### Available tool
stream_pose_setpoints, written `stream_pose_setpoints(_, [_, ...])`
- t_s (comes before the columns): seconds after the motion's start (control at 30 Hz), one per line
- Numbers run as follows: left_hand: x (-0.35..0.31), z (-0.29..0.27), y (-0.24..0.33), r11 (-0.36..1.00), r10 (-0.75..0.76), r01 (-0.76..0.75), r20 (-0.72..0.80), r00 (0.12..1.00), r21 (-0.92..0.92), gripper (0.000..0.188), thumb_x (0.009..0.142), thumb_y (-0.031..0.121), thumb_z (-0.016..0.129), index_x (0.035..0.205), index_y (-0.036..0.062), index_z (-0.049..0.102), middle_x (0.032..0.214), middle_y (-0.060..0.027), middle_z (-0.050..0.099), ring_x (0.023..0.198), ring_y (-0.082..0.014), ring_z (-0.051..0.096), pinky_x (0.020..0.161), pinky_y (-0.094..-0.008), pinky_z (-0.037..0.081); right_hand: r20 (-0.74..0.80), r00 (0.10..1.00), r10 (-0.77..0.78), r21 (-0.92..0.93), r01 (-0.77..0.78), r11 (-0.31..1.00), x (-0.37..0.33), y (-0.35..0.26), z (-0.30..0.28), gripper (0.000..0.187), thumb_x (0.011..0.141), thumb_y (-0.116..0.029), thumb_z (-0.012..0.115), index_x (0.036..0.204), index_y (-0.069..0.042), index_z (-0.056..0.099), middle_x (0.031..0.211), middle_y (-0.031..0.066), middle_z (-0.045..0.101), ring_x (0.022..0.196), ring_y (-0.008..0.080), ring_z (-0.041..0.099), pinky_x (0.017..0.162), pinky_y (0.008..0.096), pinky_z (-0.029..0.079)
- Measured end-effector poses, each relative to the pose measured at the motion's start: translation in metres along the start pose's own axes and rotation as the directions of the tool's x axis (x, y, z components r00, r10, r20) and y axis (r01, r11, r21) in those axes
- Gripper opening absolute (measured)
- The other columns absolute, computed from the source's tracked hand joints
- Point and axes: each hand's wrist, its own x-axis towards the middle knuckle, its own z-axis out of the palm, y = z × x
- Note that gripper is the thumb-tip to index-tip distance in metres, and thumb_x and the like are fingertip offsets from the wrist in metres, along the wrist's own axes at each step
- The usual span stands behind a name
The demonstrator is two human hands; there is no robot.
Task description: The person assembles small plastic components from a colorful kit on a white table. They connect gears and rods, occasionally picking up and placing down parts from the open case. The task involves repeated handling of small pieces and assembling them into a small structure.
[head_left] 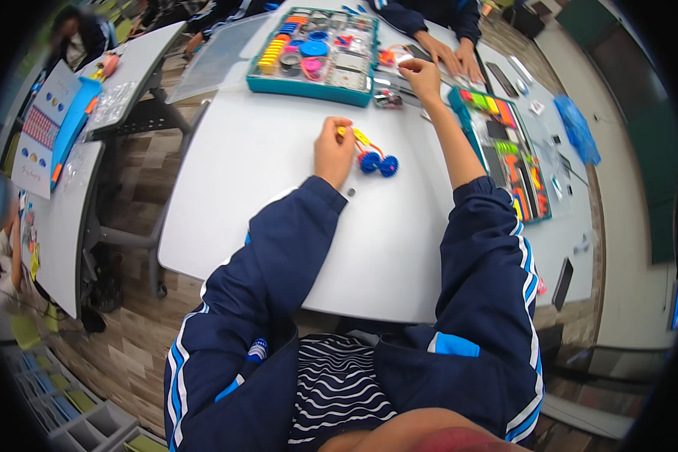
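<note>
My left hand (pixel 333 152) is closed around one end of a small building-kit model. Its yellow perforated beam (pixel 360 136) shows beside the fingers, with thin orange pieces leading to a pair of blue toothed wheels (pixel 378 164) at the tabletop. My right hand (pixel 422 79) is reached out farther, between two kit boxes, with its fingers drawn together; I cannot make out what is in them. A small dark round part (pixel 351 193) lies on the table close to my left wrist. Near my right hand lies a small dark and red part (pixel 388 98).
A teal kit box (pixel 311 89) full of colourful parts stands at the far side of the white table (pixel 233 173). Another parts box (pixel 531 203) is to the right of my right forearm. Across the table rest another person's hands (pixel 452 59). A blue plastic bag (pixel 578 132) hangs by the right edge.
</note>
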Motion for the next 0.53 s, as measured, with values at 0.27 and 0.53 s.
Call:
stream_pose_setpoints(0.27, [-0.005,0.004,0.000,1.000,-0.028,0.028,0.005,1.000,0.010,0.015,0.096,0.007,0.058,0.110,0.0041,0.056,0.077,-0.0082,0.062,0.067,-0.0117,0.060,0.061,-0.0297,0.050,-0.031,0.989,-0.143,-0.047,0.141,0.989,0.058,0.039,0.065,0.020,0.075,-0.018,0.078,0.088,-0.004,0.073,0.085,0.0132,0.071,0.082,0.0268,0.068,0.078,0.0378,0.050])
stream_pose_setpoints(0.53, [-0.008,0.002,0.008,0.997,-0.046,0.043,0.043,0.998,0.056,0.017,0.097,0.011,0.057,0.112,0.0038,0.056,0.084,-0.0072,0.065,0.070,-0.0161,0.062,0.067,-0.0297,0.051,0.035,0.981,-0.189,-0.131,0.192,0.973,0.063,0.041,0.068,0.008,0.078,-0.005,0.072,0.085,0.000,0.074,0.087,0.0169,0.072,0.081,0.0284,0.070,0.080,0.0384,0.054])
